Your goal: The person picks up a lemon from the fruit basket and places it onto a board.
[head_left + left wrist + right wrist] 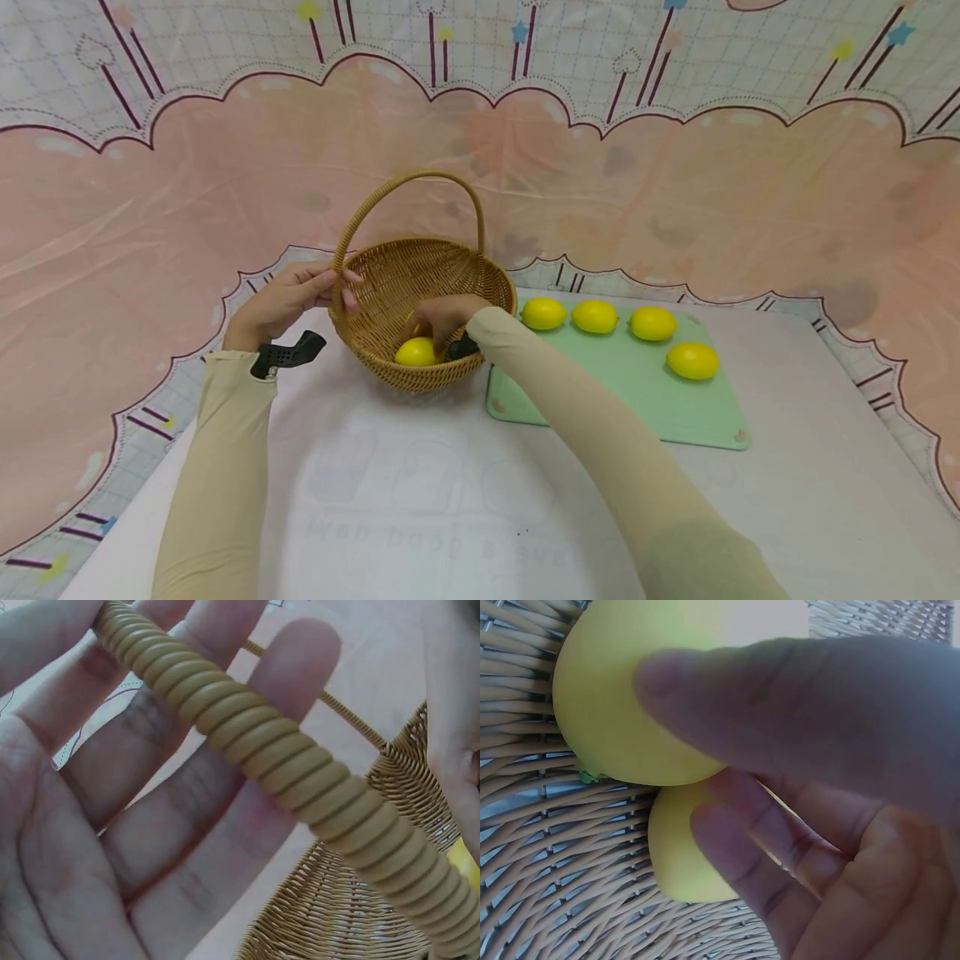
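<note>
My left hand (pixel 288 296) is at the left side of a woven wicker basket (pixel 427 379). Its thumb and fingers hold the upright wicker handle (pixel 262 750), with the longer fingers stretched out behind it. Reaching into the basket from the right, my right hand (pixel 450 315) is over two yellow lemons. Its thumb lies across the nearer lemon (pixel 637 712), while the fingertips (pixel 724 832) curl beside the other lemon (pixel 679 862). Seen from the head, the hand partly covers both, and the basket's front rim overlaps the nearer one.
Right of the basket lies a light green cutting board (pixel 600 379) with several lemons (pixel 595 317) along its back and right side. A white cloth (pixel 405 500) covers the table, and a pink patterned curtain (pixel 637 183) hangs behind. The right forearm crosses the board.
</note>
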Tool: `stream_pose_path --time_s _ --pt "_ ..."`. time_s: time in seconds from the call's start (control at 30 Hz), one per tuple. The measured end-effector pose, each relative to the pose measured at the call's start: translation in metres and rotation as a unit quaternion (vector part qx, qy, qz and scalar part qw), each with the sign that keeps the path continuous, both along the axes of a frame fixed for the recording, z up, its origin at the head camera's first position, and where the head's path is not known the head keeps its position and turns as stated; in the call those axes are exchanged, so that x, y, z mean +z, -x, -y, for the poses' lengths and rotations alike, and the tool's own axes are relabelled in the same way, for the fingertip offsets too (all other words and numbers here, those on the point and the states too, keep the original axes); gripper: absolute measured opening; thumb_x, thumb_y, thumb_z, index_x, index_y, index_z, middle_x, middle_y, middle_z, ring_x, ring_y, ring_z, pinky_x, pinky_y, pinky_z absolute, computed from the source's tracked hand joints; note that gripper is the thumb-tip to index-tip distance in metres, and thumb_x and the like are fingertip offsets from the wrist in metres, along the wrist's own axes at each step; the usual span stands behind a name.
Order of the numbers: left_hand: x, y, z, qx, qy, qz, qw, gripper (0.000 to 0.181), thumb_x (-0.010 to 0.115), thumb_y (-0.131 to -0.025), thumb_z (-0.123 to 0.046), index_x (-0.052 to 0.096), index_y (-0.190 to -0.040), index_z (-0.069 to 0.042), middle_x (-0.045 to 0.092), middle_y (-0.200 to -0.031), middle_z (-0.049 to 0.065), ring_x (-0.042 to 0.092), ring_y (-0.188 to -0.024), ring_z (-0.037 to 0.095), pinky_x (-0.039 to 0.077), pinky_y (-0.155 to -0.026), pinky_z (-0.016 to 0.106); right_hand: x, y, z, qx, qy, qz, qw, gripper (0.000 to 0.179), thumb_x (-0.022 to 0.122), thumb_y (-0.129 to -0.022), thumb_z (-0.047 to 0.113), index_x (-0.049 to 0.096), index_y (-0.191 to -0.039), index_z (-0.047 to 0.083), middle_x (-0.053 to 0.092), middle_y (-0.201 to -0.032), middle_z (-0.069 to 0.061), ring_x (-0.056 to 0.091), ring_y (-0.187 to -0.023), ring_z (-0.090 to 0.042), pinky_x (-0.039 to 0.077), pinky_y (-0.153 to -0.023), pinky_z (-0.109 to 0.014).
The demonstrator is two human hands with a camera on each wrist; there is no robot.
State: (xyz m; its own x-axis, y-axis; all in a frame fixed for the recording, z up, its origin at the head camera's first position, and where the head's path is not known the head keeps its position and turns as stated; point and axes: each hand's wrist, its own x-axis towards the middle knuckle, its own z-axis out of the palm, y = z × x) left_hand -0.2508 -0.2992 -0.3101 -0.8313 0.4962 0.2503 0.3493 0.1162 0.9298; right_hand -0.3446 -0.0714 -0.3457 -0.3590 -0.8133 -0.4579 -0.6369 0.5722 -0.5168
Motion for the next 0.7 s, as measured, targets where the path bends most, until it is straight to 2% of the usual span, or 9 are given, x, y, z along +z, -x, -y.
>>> stream_pose_path --time_s 0.1,0.23,0.3,0.47,0.57,0.7 --pt "0.0002 -0.0012 -0.0016 0.001 -0.011 0.007 0.9999 0.031 0.037 -0.102 -0.015 0.067 -0.106 -0.016 0.071 -0.083 -0.004 0.066 -0.084 0.007 0.053 -0.079 0.019 -0.0002 0.0004 -0.0012 0.005 0.002 0.005 1.0000 0.062 0.071 -0.079 -0.004 0.050 -0.136 0.010 0.056 -0.134 -0.011 0.054 -0.123 -0.023 0.050 -0.097 -0.029" --pt "0.0008 -0.0034 -0.0049 0.005 -0.034 0.017 0.9993 0.030 0.037 -0.102 -0.015 0.066 -0.104 -0.009 0.071 -0.084 -0.003 0.066 -0.084 0.008 0.054 -0.078 0.020 -0.0003 0.0018 -0.0020 0.017 0.006 0.003 0.9998 0.061 0.071 -0.079 -0.003 0.051 -0.135 0.009 0.055 -0.135 -0.009 0.054 -0.123 -0.022 0.049 -0.098 -0.030" --pt "0.0006 -0.0043 -0.0063 0.002 -0.045 0.017 0.9988 0.030 0.036 -0.102 -0.015 0.065 -0.104 -0.005 0.071 -0.085 -0.002 0.067 -0.085 0.009 0.054 -0.077 0.021 0.0000 0.0026 -0.0020 0.020 0.004 -0.009 0.9998 0.059 0.071 -0.079 -0.001 0.052 -0.134 0.010 0.055 -0.136 -0.008 0.053 -0.123 -0.023 0.048 -0.098 -0.031" --pt "-0.0010 -0.0044 -0.0076 -0.014 -0.049 0.003 0.9987 0.033 0.032 -0.103 -0.015 0.063 -0.107 -0.005 0.072 -0.090 -0.002 0.067 -0.089 0.009 0.054 -0.076 0.022 0.0004 0.0038 -0.0016 0.032 -0.012 -0.027 0.9991 0.059 0.072 -0.080 0.002 0.052 -0.134 0.012 0.052 -0.139 -0.007 0.048 -0.128 -0.023 0.045 -0.102 -0.033" --pt "-0.0017 -0.0042 -0.0081 -0.023 -0.042 -0.007 0.9988 0.034 0.029 -0.104 -0.016 0.061 -0.109 -0.003 0.072 -0.092 -0.003 0.067 -0.092 0.009 0.053 -0.077 0.022 0.0004 0.0036 -0.0015 0.036 -0.028 -0.010 0.9989 0.060 0.069 -0.082 0.003 0.048 -0.137 0.012 0.045 -0.144 -0.011 0.041 -0.134 -0.025 0.046 -0.100 -0.032" --pt "-0.0020 -0.0047 -0.0094 -0.030 -0.035 -0.013 0.9989 0.036 0.028 -0.104 -0.018 0.060 -0.110 -0.002 0.072 -0.095 -0.002 0.068 -0.094 0.010 0.053 -0.078 0.022 0.0002 0.0032 -0.0022 0.022 -0.044 0.031 0.9983 0.057 0.065 -0.086 0.002 0.045 -0.137 0.015 0.036 -0.148 -0.016 0.036 -0.137 -0.029 0.050 -0.089 -0.028"
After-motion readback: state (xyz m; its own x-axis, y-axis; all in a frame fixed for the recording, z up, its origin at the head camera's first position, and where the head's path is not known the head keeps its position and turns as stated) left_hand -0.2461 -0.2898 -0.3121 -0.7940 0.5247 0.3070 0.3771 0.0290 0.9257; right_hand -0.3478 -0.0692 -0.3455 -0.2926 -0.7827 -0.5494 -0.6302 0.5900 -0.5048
